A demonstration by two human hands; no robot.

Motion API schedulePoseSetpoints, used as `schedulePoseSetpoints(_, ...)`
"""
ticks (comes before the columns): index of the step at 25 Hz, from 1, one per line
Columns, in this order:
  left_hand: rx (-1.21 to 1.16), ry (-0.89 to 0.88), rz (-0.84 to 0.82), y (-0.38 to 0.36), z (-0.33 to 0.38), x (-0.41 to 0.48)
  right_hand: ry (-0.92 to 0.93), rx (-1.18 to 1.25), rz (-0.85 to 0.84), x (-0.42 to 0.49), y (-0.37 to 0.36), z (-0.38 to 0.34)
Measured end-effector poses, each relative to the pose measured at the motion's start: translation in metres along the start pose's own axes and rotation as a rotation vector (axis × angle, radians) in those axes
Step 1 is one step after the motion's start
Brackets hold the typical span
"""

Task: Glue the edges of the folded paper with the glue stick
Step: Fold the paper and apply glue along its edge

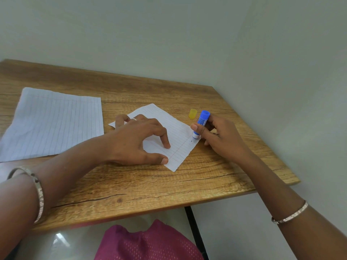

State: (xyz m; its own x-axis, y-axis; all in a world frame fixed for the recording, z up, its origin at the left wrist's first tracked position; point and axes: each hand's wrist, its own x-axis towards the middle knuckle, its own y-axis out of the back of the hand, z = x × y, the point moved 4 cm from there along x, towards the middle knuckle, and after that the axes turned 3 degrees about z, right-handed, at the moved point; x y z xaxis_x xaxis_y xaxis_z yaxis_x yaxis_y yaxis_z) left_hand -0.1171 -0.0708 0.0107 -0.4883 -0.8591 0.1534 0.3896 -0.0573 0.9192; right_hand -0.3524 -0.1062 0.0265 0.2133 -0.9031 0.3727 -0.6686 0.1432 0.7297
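A folded sheet of lined white paper (180,136) lies at an angle in the middle of the wooden table (169,184). My left hand (137,141) rests on it with fingers spread, thumb and index fingertip pressing the paper flat. My right hand (219,136) grips a blue glue stick (201,122), tilted, with its white tip touching the paper's right corner edge. The stick's yellow cap (192,113) stands on the table just behind the paper, apart from it.
A larger sheet of lined paper (54,124) lies flat at the table's left. Pale walls close off the back and right sides. The table's right edge (281,166) is close to my right wrist. A black table leg (195,231) and pink cloth (150,244) show below.
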Motion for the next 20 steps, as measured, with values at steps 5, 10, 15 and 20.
schedulePoseSetpoints(5, -0.004, -0.002, 0.002, 0.0, -0.001, 0.0, -0.027, 0.012, 0.03, 0.005, 0.001, 0.004)
schedulePoseSetpoints(10, -0.002, -0.007, 0.001, -0.001, -0.002, 0.0, 0.01, 0.004, 0.028, -0.002, -0.002, 0.002)
schedulePoseSetpoints(15, -0.007, -0.01, 0.0, 0.0, -0.002, 0.0, -0.015, -0.032, 0.051, 0.005, 0.001, 0.007)
schedulePoseSetpoints(20, -0.007, -0.01, -0.001, -0.001, -0.004, 0.0, -0.068, -0.003, 0.057, 0.008, 0.002, 0.011)
